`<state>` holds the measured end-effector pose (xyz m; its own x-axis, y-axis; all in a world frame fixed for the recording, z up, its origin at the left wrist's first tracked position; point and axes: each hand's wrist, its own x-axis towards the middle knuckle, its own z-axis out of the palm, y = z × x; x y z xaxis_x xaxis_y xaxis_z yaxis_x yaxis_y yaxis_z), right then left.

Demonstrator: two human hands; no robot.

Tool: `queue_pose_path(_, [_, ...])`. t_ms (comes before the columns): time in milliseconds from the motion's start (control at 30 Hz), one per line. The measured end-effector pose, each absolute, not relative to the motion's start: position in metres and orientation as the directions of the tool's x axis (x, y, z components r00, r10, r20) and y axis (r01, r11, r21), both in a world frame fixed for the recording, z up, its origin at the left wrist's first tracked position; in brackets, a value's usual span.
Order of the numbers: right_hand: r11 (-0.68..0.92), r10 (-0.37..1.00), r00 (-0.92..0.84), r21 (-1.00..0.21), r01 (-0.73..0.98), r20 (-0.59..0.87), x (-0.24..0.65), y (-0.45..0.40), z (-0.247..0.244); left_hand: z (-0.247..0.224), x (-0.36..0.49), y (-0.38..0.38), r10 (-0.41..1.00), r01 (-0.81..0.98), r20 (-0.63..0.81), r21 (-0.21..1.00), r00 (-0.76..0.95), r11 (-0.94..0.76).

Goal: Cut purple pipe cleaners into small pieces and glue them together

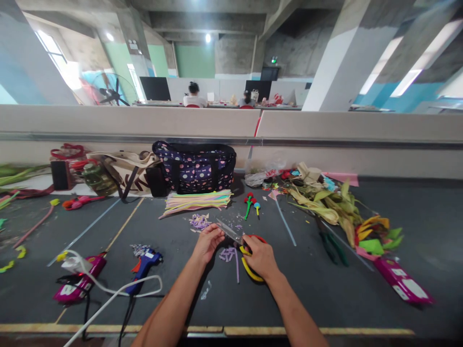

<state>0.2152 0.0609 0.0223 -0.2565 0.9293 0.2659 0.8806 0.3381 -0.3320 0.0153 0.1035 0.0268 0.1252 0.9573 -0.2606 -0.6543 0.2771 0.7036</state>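
Note:
My right hand [259, 255] is closed round the yellow and red handles of a pair of scissors [229, 232], whose blades point left and away from me. By the blade tips, my left hand [210, 241] has its fingers pinched together; what they hold, if anything, is too small to make out. Below the blades lie short purple pieces [226, 254] and a longer purple strip [237, 266]. A second heap of purple and pale cut pieces [200, 221] sits just beyond my left hand.
A bundle of pastel fuzzy sticks [197, 201] lies before a dark patterned bag [198, 168]. A blue glue gun [144, 270] and a magenta power strip [81, 279] with a white cable are on the left. Dried husks [321, 202] and green-handled pliers [333, 243] lie right.

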Motion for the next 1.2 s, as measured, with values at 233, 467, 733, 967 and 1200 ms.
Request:
queue_pose_path(233, [0.338,0.929,-0.256,-0.328,0.882,0.268,0.214,0.060,0.022,0.026,0.016,0.103,0.960,-0.658,-0.253,0.704,0.117,0.266])
queue_pose_path(467, [0.336,0.934,-0.258,-0.360,0.870,0.247,0.214,0.059,0.026,0.028,0.016,0.103,0.954,-0.662,-0.277,0.696,0.113,0.280])
queue_pose_path(733, [0.307,0.949,-0.235,-0.437,0.845,0.212,0.218,0.061,0.023,0.026,0.015,0.105,0.953,-0.658,-0.281,0.698,0.113,0.284])
queue_pose_path(967, [0.237,0.964,-0.186,-0.292,0.927,0.192,0.226,0.063,0.029,0.027,0.015,0.104,0.954,-0.653,-0.285,0.706,0.093,0.275])
queue_pose_path(1200, [0.278,0.954,-0.223,-0.320,0.906,0.200,0.221,0.061,0.033,0.023,0.014,0.105,0.958,-0.646,-0.281,0.721,0.055,0.249])
